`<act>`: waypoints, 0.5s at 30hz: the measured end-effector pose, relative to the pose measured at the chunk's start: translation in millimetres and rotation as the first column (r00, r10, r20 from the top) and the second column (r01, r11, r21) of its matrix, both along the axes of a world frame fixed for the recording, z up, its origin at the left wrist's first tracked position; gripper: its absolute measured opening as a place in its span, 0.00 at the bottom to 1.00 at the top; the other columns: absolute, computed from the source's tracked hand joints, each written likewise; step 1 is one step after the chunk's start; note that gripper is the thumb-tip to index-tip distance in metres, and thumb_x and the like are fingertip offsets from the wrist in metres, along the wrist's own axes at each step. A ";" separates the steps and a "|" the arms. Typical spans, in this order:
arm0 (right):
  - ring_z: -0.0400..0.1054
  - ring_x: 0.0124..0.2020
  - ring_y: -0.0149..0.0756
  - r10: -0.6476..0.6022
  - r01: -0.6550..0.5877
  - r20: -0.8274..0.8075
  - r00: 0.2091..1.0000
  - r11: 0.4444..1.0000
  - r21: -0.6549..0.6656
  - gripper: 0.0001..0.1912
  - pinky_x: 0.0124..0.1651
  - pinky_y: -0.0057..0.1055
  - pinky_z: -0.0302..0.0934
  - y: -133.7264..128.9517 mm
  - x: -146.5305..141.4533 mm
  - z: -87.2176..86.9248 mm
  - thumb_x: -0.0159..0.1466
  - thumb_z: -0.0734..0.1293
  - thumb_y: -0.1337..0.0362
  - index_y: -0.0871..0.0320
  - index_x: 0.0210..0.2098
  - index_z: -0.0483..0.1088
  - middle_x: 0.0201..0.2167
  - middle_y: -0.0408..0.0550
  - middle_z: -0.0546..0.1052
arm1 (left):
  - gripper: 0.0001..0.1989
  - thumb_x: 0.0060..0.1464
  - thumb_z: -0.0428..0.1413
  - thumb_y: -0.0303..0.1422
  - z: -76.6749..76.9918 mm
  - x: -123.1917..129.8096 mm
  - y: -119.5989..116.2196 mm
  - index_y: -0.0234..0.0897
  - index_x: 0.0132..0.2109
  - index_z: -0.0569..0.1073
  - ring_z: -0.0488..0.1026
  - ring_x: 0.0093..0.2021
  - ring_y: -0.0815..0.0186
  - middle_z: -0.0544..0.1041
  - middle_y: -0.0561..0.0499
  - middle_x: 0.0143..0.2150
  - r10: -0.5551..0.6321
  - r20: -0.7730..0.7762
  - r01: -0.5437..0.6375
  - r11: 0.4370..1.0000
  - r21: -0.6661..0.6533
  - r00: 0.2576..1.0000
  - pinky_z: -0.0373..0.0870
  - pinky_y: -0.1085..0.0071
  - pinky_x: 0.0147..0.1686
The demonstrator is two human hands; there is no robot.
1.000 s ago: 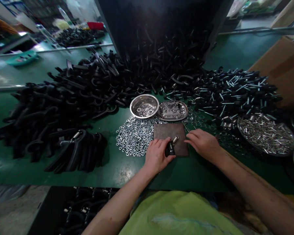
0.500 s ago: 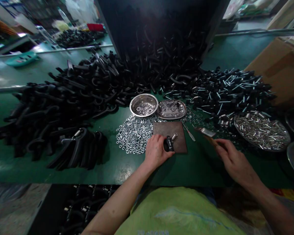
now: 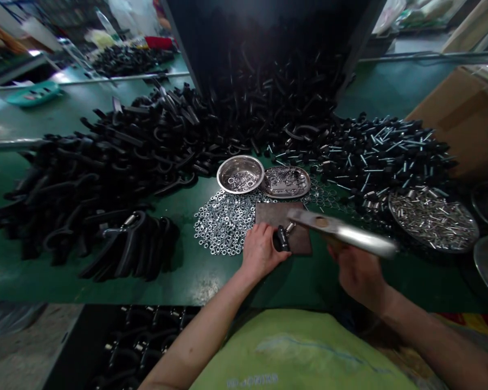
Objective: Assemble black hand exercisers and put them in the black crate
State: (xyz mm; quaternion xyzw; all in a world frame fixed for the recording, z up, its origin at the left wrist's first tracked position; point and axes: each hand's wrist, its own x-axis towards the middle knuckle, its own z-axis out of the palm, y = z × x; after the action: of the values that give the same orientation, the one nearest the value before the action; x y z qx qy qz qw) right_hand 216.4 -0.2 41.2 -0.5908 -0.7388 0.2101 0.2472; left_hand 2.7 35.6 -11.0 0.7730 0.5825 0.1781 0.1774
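My left hand (image 3: 262, 250) is closed on a black plastic part (image 3: 283, 239), holding it down on a brown square plate (image 3: 268, 211). A small metal spring (image 3: 290, 227) sticks out from that part's upper end. Raised to the right of the plate is a hammer (image 3: 345, 232), its metal head blurred by motion. My right hand (image 3: 360, 273) is wrapped around its handle, which is mostly hidden behind the head. Left of the plate, silver nuts (image 3: 222, 225) lie in a loose heap beside my left hand.
Behind the plate stand a round metal bowl (image 3: 241, 174) and an oval metal tray (image 3: 287, 181) of small parts. Black curved parts (image 3: 146, 146) pile up to the left. Bolts with black knobs (image 3: 374, 151), a dish of metal pins (image 3: 435, 219) and a cardboard box (image 3: 463, 119) are at right.
My right hand has lifted the hammer off the table side and swung it up and left, nearer the plate. My left hand keeps the black part in place.
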 end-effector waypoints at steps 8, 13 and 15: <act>0.75 0.36 0.43 -0.236 0.193 0.397 0.887 0.971 0.144 0.21 0.30 0.34 0.64 -4.5 50.7 -38.9 0.68 0.52 0.61 0.54 0.57 0.62 0.47 0.53 0.77 | 0.27 0.35 0.67 0.42 -2.9 2.7 -1.3 0.38 0.43 0.69 0.66 0.47 0.54 0.70 0.47 0.43 0.076 0.109 -0.072 0.996 -0.044 0.991 0.62 0.58 0.47; 0.72 0.35 0.50 -0.401 0.304 0.607 0.686 0.916 0.262 0.23 0.29 0.39 0.61 -18.7 98.4 -62.4 0.67 0.54 0.56 0.57 0.56 0.66 0.42 0.57 0.77 | 0.27 0.37 0.66 0.45 5.6 -0.7 0.6 0.40 0.43 0.68 0.69 0.43 0.56 0.72 0.48 0.39 0.347 0.497 -0.246 0.934 -0.259 0.795 0.63 0.60 0.45; 0.70 0.41 0.54 -0.379 0.265 0.569 0.729 0.924 0.276 0.23 0.37 0.44 0.62 -16.3 91.6 -62.9 0.66 0.55 0.55 0.59 0.54 0.67 0.41 0.59 0.76 | 0.28 0.38 0.66 0.46 13.4 1.6 -1.7 0.39 0.45 0.68 0.70 0.42 0.57 0.73 0.48 0.40 0.409 0.591 -0.242 0.908 -0.343 0.696 0.64 0.62 0.43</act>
State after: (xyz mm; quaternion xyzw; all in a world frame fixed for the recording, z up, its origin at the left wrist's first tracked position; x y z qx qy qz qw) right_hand 308.0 -16.5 -21.6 -0.7218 -0.6796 -0.1050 0.0781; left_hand 4.3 33.9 2.4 0.5187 0.6294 0.3924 0.4251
